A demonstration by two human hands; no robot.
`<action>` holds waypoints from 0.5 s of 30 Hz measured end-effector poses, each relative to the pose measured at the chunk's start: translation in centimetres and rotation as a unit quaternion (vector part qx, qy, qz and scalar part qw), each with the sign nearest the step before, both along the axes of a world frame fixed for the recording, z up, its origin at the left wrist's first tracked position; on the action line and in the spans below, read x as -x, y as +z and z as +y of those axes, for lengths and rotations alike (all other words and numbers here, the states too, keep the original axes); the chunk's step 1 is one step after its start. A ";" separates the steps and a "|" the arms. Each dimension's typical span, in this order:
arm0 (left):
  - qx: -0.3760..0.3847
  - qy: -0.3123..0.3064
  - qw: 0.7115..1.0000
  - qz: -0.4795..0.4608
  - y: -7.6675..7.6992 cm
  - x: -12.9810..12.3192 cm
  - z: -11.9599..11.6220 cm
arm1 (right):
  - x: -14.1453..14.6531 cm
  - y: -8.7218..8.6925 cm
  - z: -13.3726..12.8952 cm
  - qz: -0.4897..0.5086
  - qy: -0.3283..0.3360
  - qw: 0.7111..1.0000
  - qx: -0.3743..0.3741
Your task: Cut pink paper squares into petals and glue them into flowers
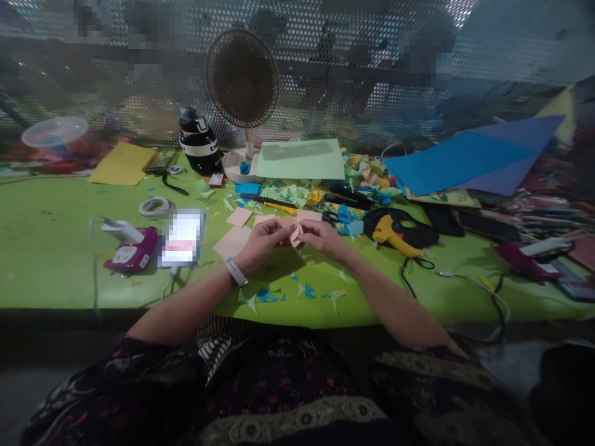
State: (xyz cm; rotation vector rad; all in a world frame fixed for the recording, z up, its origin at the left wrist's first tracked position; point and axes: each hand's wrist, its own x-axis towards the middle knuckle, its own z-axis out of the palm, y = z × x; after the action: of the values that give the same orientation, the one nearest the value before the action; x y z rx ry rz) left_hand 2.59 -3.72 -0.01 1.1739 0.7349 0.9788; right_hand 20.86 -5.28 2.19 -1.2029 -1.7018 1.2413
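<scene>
Between my fingertips is a small curled piece of peach paper [296, 235], held just above the green table [260, 310]. My left hand [264, 243] pinches it from the left, and a pale watch band circles that wrist. From the right, my right hand [325, 238] grips the same piece with thumb and fingers. Flat peach paper squares [239, 217] lie beside and behind my left hand. Beyond both hands rests a craft knife [279, 204] with a yellow part, among paper scraps. Part of the curled piece is hidden by my fingers.
A yellow glue gun [395, 235] lies right of my hands, its cord running forward. Left are a lit phone [181, 238], a tape roll [155, 207] and a purple device [132, 251]. A fan [242, 80], a black bottle [201, 145] and blue sheets [460, 161] stand or lie behind.
</scene>
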 end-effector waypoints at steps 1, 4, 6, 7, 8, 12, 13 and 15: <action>0.008 0.004 1.000 -0.004 -0.1 0.0 0.1 | 0.0 0.1 -0.1 0.003 0.005 1.000 0.001; 0.020 0.008 1.000 -0.008 -0.2 0.1 0.3 | 0.0 0.5 -0.2 0.004 0.009 1.000 0.000; 0.020 0.004 1.000 -0.009 -0.2 0.2 0.3 | -0.1 0.7 -0.3 0.004 0.010 1.000 0.003; 0.021 0.003 1.000 -0.011 -0.2 0.2 0.3 | -0.1 0.7 -0.4 0.005 0.010 1.000 0.004; 0.022 0.002 1.000 -0.012 -0.2 0.2 0.3 | -0.1 0.7 -0.4 0.005 0.011 1.000 0.005; 0.029 0.001 0.999 -0.017 -0.1 0.1 0.2 | -0.1 0.6 -0.4 0.010 0.017 1.000 0.003; 0.030 0.000 0.999 -0.018 -0.1 0.1 0.2 | -0.1 0.6 -0.3 0.012 0.018 1.000 0.003; 0.030 0.000 0.999 -0.019 -0.1 0.1 0.2 | -0.1 0.6 -0.3 0.010 0.019 1.000 0.001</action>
State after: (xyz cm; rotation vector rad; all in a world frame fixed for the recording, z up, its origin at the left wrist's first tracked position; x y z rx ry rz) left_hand 2.46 -3.50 -0.12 1.0997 0.7303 0.9705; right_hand 20.99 -5.58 2.80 -1.1596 -1.7160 1.2749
